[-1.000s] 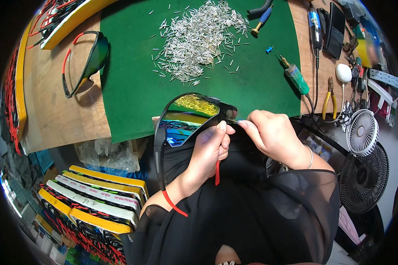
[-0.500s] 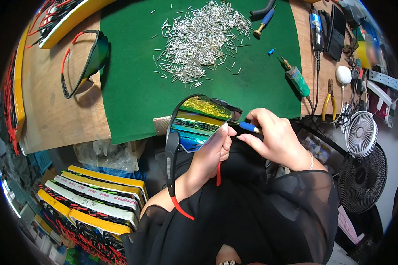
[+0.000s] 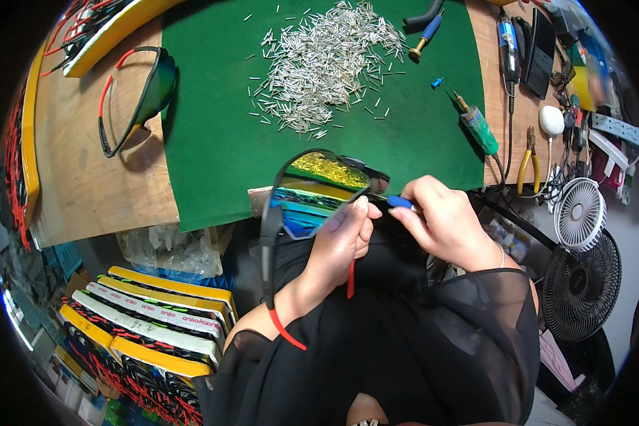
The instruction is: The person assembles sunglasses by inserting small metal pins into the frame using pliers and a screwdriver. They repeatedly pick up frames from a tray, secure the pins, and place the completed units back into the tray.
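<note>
My left hand (image 3: 341,238) grips a pair of sunglasses (image 3: 318,186) with a mirrored yellow-to-blue lens and a black frame. One black temple with a red tip hangs down over my left forearm; another red tip shows below my hand. In my right hand (image 3: 444,220), a small screwdriver with a blue handle (image 3: 400,202) is pinched between thumb and fingers. Its thin shaft points left at the frame's right hinge side, close to my left fingertips. Whether the tip sits in a screw cannot be made out.
Small silver pins (image 3: 326,67) lie heaped on the green mat (image 3: 220,142). Other sunglasses (image 3: 138,103) rest at the left. A green-handled tool (image 3: 478,128), pliers (image 3: 528,160) and a blue-handled screwdriver (image 3: 426,34) lie at right. Racks of eyewear (image 3: 156,305) stand lower left, fans (image 3: 580,213) at right.
The sunglasses have shifted slightly left, with the hanging temple blurred. My right hand has moved a little right, and its fingers now cover more of the screwdriver's handle.
</note>
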`<state>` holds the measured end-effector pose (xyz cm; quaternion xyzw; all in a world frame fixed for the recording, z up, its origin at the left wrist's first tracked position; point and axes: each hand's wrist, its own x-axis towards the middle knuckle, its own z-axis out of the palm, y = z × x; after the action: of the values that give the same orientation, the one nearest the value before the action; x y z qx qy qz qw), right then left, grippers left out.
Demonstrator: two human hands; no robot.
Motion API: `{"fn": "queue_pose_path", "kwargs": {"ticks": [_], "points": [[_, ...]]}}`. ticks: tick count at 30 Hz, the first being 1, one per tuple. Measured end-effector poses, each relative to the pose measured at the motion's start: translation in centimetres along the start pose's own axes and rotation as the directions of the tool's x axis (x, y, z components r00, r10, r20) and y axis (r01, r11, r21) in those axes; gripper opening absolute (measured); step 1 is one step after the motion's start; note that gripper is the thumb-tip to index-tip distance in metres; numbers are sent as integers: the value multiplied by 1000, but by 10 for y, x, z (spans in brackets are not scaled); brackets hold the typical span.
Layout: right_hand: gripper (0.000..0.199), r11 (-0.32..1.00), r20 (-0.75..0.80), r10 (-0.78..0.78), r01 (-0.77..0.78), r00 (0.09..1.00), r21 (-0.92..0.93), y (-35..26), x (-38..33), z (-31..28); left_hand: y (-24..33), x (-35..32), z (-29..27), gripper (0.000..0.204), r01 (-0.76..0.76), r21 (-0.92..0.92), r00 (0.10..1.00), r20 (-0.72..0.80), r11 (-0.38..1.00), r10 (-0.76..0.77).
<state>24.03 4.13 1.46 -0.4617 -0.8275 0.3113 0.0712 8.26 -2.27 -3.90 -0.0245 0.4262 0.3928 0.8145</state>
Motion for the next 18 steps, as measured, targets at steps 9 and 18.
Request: {"fn": "queue_pose_path", "kwargs": {"ticks": [9,18], "points": [[22,1000,11,-6,6,1000,21,-3,3,-4,0,-1,-2,28,7,7,1000,14,1000,-7],[23,999,50,-25,24,998,30,-3,2,-9,4,-1,2,29,18,14,1000,18,1000,-18]]}}
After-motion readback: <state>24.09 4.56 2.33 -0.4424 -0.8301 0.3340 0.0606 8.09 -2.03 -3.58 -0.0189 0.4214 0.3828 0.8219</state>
